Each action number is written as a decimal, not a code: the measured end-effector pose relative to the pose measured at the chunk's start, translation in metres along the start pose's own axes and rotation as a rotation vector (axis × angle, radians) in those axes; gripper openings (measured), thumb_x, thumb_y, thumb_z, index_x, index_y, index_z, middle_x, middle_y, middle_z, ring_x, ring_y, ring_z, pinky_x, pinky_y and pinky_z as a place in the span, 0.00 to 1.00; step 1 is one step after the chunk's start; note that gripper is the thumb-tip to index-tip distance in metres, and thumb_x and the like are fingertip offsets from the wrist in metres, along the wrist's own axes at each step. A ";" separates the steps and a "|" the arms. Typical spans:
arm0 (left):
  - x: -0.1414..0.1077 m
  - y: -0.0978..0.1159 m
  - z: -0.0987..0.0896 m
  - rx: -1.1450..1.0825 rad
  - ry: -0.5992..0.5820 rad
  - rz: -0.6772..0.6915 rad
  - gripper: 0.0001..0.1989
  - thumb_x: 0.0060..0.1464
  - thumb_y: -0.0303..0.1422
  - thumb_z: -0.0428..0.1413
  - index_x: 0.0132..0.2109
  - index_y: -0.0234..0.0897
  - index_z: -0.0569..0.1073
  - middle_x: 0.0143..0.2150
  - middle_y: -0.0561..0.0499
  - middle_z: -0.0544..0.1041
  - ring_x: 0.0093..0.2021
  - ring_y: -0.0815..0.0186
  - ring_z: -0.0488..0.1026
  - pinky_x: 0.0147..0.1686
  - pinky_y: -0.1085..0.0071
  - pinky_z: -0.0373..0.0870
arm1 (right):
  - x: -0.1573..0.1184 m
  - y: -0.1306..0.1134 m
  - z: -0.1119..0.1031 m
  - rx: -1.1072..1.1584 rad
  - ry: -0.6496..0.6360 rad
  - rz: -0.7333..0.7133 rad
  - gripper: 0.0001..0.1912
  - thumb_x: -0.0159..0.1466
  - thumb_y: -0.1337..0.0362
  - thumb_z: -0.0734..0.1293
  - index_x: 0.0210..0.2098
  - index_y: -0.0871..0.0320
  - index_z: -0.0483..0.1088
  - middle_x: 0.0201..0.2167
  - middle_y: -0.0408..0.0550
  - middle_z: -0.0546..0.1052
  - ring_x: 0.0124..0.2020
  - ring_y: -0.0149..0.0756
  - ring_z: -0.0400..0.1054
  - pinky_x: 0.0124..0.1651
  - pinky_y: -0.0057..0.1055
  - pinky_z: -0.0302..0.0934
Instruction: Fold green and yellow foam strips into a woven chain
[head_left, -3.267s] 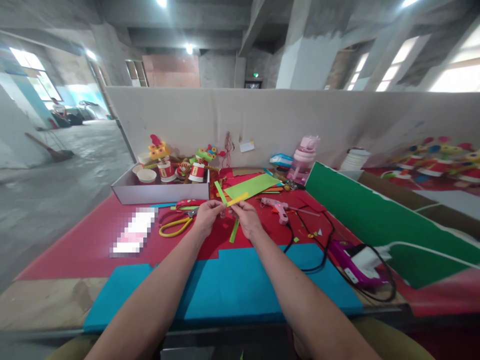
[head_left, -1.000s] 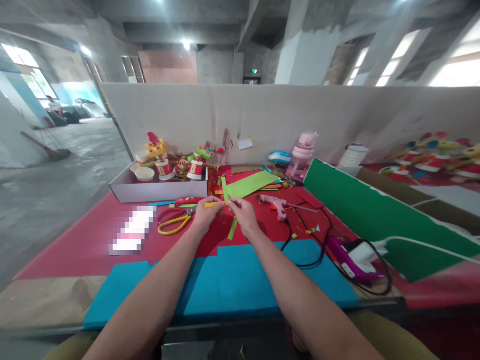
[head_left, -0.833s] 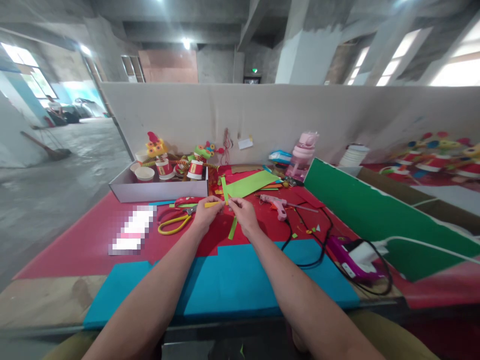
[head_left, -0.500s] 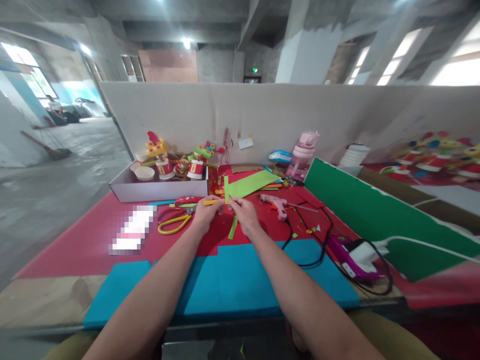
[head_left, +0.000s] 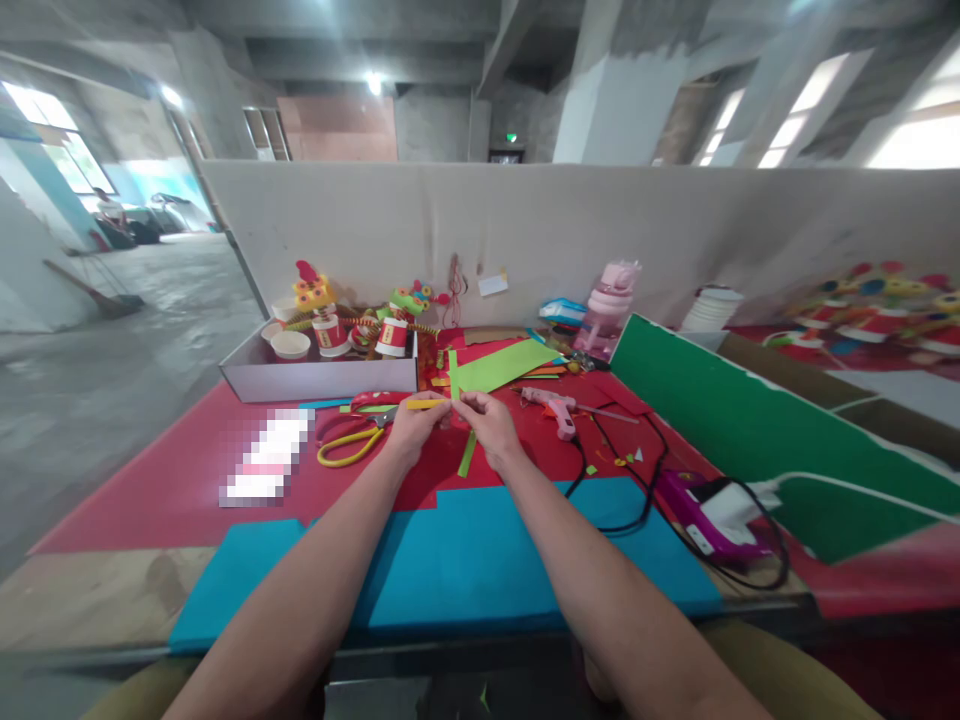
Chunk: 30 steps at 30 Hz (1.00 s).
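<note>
My left hand (head_left: 414,428) is closed on a yellow strip (head_left: 424,404) that sticks out to the left between its fingers. Fingertips of my right hand (head_left: 489,428) are pinched close beside it, on a green strip (head_left: 454,372) that stands upright where the two hands meet. How the strips join is hidden by the fingers. Another green strip (head_left: 467,455) lies below the hands on the red cover. Left of my left hand are yellow-handled scissors (head_left: 351,447). To the right of my right hand rests a pink glue gun (head_left: 555,408).
A white box (head_left: 322,380) with paper cups and colourful figures stands back left. Behind the hands lies green paper (head_left: 510,366). A blue sheet (head_left: 465,560) covers the front. At right are a purple power strip (head_left: 709,530), cables and a green-sided box (head_left: 750,440).
</note>
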<state>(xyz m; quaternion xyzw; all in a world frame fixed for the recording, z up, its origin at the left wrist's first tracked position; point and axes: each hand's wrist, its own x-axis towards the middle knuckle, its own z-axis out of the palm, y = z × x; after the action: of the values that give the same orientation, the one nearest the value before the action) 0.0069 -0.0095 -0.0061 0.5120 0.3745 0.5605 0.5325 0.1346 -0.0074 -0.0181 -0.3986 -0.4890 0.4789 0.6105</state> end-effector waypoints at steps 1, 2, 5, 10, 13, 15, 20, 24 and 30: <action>0.000 0.000 0.000 -0.001 -0.004 0.002 0.11 0.40 0.36 0.64 0.26 0.33 0.72 0.20 0.53 0.71 0.21 0.72 0.66 0.25 0.74 0.62 | 0.000 0.000 0.000 0.002 -0.003 0.007 0.17 0.46 0.52 0.74 0.27 0.58 0.72 0.23 0.41 0.74 0.27 0.31 0.65 0.35 0.29 0.60; 0.000 0.000 0.000 -0.001 -0.008 0.005 0.11 0.40 0.36 0.64 0.26 0.32 0.72 0.20 0.53 0.71 0.21 0.72 0.66 0.25 0.74 0.62 | 0.001 0.001 -0.001 0.005 -0.006 0.016 0.17 0.46 0.52 0.74 0.27 0.58 0.72 0.23 0.41 0.73 0.27 0.31 0.65 0.35 0.29 0.60; 0.000 -0.001 0.000 0.006 -0.009 0.015 0.12 0.40 0.37 0.64 0.26 0.32 0.73 0.20 0.53 0.71 0.21 0.72 0.66 0.25 0.74 0.62 | 0.002 0.002 -0.001 0.011 0.000 0.033 0.17 0.45 0.52 0.74 0.26 0.58 0.71 0.22 0.41 0.73 0.27 0.31 0.65 0.35 0.30 0.61; 0.001 -0.002 0.000 -0.012 0.006 0.008 0.13 0.41 0.38 0.64 0.27 0.32 0.73 0.21 0.53 0.71 0.21 0.71 0.66 0.24 0.73 0.62 | 0.004 0.003 0.000 0.017 0.053 0.037 0.18 0.44 0.52 0.74 0.27 0.58 0.71 0.23 0.41 0.73 0.27 0.32 0.66 0.35 0.30 0.61; 0.002 -0.004 0.000 -0.035 0.015 -0.014 0.14 0.40 0.38 0.65 0.28 0.32 0.73 0.21 0.52 0.72 0.22 0.71 0.66 0.24 0.73 0.63 | 0.004 0.004 -0.001 0.021 0.057 0.050 0.18 0.44 0.53 0.74 0.28 0.58 0.71 0.23 0.40 0.73 0.27 0.31 0.66 0.35 0.30 0.60; 0.003 -0.005 -0.001 -0.026 0.027 -0.029 0.14 0.40 0.39 0.65 0.27 0.31 0.73 0.21 0.52 0.72 0.21 0.71 0.66 0.24 0.73 0.63 | 0.004 0.004 -0.001 0.016 0.033 0.068 0.18 0.44 0.53 0.74 0.27 0.58 0.71 0.23 0.40 0.73 0.27 0.31 0.66 0.35 0.29 0.60; 0.006 -0.005 -0.004 -0.028 0.066 -0.012 0.16 0.40 0.40 0.66 0.27 0.32 0.70 0.20 0.54 0.71 0.20 0.73 0.65 0.24 0.74 0.62 | 0.001 0.002 -0.001 -0.028 -0.009 0.044 0.17 0.44 0.53 0.74 0.23 0.58 0.70 0.21 0.39 0.73 0.28 0.31 0.66 0.35 0.28 0.58; 0.005 -0.004 -0.002 -0.020 0.007 -0.012 0.18 0.38 0.41 0.67 0.28 0.34 0.69 0.19 0.56 0.70 0.19 0.74 0.65 0.23 0.75 0.62 | 0.001 0.001 0.000 -0.036 0.016 0.012 0.15 0.46 0.54 0.73 0.23 0.58 0.70 0.21 0.40 0.74 0.27 0.32 0.66 0.34 0.29 0.59; 0.004 -0.006 -0.001 -0.022 -0.016 -0.017 0.18 0.39 0.42 0.66 0.28 0.33 0.70 0.20 0.55 0.71 0.19 0.74 0.65 0.23 0.75 0.62 | 0.001 0.003 -0.001 -0.025 0.036 0.022 0.14 0.45 0.57 0.74 0.26 0.59 0.70 0.26 0.46 0.78 0.30 0.36 0.71 0.36 0.32 0.63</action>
<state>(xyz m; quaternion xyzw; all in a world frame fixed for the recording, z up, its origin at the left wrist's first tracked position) 0.0071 -0.0042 -0.0110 0.5074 0.3686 0.5557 0.5458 0.1347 -0.0052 -0.0209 -0.4200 -0.4793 0.4720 0.6091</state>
